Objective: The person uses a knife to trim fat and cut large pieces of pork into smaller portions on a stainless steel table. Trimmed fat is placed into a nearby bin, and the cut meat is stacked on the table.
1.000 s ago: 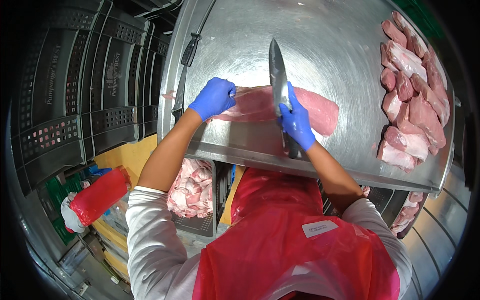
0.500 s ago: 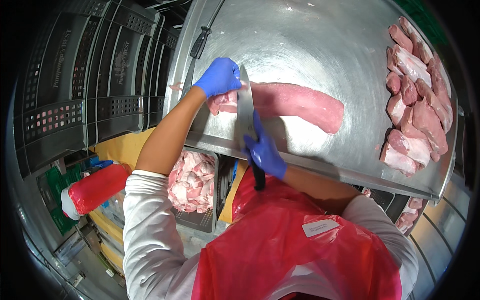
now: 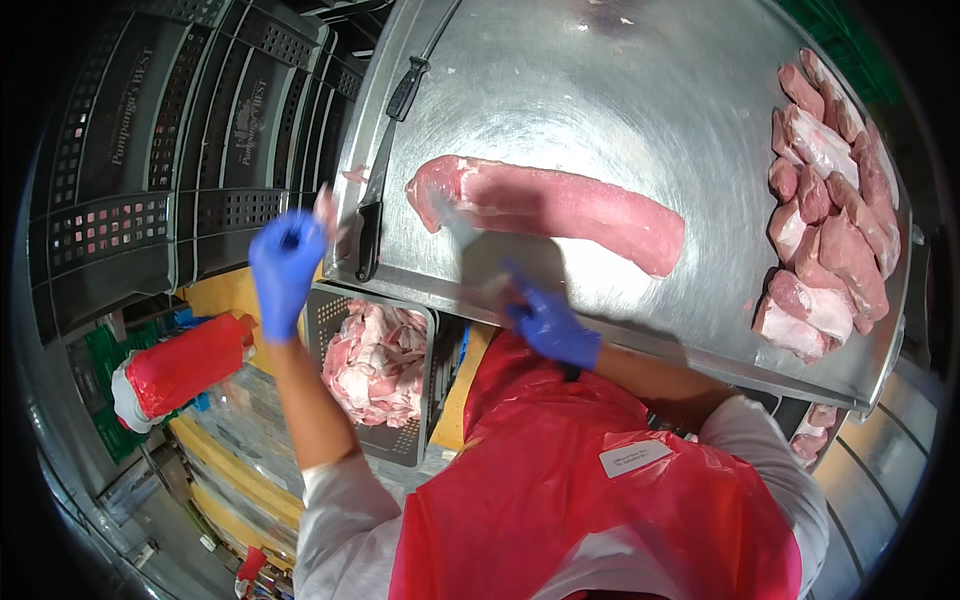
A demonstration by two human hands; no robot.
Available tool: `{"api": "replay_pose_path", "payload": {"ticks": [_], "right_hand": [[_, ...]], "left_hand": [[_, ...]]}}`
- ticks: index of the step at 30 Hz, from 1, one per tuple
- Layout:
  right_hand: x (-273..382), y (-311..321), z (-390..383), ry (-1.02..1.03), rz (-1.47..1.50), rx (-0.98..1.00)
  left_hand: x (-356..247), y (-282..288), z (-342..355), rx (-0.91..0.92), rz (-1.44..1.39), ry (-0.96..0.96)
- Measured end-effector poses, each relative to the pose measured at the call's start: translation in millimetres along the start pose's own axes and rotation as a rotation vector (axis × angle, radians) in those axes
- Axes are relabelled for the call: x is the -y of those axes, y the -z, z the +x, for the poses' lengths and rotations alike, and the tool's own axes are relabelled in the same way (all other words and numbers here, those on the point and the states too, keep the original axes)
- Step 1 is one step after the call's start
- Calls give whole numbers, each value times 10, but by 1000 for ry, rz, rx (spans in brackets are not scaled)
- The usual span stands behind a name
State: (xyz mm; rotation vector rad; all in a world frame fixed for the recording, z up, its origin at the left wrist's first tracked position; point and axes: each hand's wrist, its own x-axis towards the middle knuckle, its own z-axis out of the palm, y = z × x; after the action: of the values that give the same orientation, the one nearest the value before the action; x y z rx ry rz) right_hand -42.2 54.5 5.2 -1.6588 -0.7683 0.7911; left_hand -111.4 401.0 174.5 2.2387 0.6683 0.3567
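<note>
A long pink slab of boneless meat (image 3: 590,212) lies across the steel table (image 3: 640,90). My left hand (image 3: 287,268), in a blue glove, is closed on a small pale meat trimming (image 3: 325,212) off the table's left edge, beside the dark crates. In its blue glove, my right hand (image 3: 555,328) grips a knife (image 3: 460,228) at the table's near edge. The blade, smeared by motion, points toward the slab's left end, and the handle is mostly hidden. A second, black-handled knife (image 3: 369,240) and a sharpening steel (image 3: 405,90) rest along the table's left side.
Several meat pieces (image 3: 840,235) are heaped on the table's right side. Below the near edge sits a dark crate (image 3: 432,380) of pale trimmings (image 3: 375,365). Dark perforated crates (image 3: 210,150) stand at the left, above a red plastic-covered shape (image 3: 190,365).
My left hand has swung off the slab to the left, carrying a trimming. My right hand has drawn nearer to me and tilted the blade leftward. The second knife's handle is uncovered.
</note>
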Motion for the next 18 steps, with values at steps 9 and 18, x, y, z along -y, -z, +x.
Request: {"api": "replay_pose_path", "payload": {"ticks": [9, 18], "right_hand": [[-229, 1342, 493, -388, 187, -539], [308, 1474, 1359, -265, -574, -332]], "left_hand": [[291, -907, -743, 312, 420, -133], [-374, -2557, 613, 544, 701, -385]]}}
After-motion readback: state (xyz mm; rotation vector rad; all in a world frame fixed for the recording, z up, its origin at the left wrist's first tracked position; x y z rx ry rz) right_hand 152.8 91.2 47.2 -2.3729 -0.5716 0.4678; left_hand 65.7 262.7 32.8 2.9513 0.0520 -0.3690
